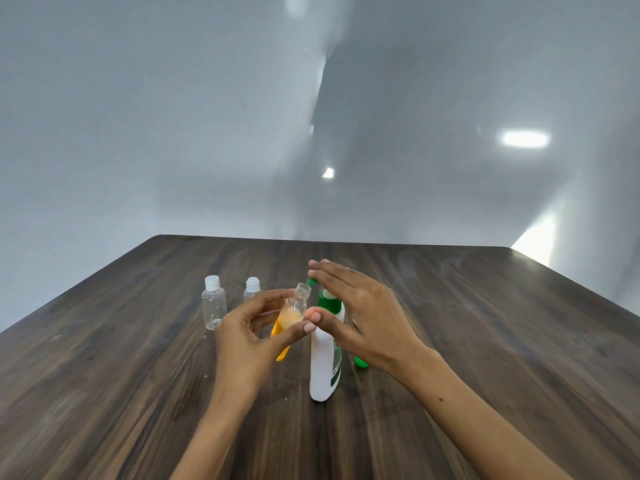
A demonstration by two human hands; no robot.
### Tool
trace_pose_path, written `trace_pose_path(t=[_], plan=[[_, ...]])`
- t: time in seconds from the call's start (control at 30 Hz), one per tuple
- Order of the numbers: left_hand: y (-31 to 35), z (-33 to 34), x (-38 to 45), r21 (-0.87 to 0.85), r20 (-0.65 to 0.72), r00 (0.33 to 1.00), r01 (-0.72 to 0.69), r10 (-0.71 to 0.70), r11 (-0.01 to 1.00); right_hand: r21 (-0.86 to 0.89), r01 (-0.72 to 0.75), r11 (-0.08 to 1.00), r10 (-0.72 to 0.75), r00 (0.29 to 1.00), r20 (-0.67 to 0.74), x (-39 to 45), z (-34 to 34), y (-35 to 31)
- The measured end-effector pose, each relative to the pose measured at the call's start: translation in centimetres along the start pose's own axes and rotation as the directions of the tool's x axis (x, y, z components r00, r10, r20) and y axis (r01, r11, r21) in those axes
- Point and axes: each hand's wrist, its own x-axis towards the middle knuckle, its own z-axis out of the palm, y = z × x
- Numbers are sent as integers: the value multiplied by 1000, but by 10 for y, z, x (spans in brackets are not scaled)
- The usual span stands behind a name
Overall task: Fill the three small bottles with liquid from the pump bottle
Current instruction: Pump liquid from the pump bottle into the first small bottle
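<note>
**Bottle one at the pump**

On the dark wood table [485, 341], the pump bottle [323, 362] stands upright near the middle, white body with a green pump on top. The right hand [367, 317] lies flat over the pump head, fingers straight, not curled around anything. The left hand [249, 327] pinches an uncapped small bottle [292, 313] between thumb and fingers, tilted so its open mouth sits right by the green nozzle. It's got orange liquid in it, roughly half full with some foam on top. Two capped bottles are off to the left on the table: the left bottle [213, 308] looks clear and empty, the other bottle [252, 289] is half hidden behind the left hand. A green cap [361, 361] peeks out just behind the right wrist.
</note>
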Motion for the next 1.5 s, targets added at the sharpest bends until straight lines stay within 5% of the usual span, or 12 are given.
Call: trace_pose_path(t=[1.5], plan=[[-1, -1, -1, -7, 6, 1000, 1, -1, 1000, 44, -14, 999, 15, 1000, -18, -6, 8, -1]])
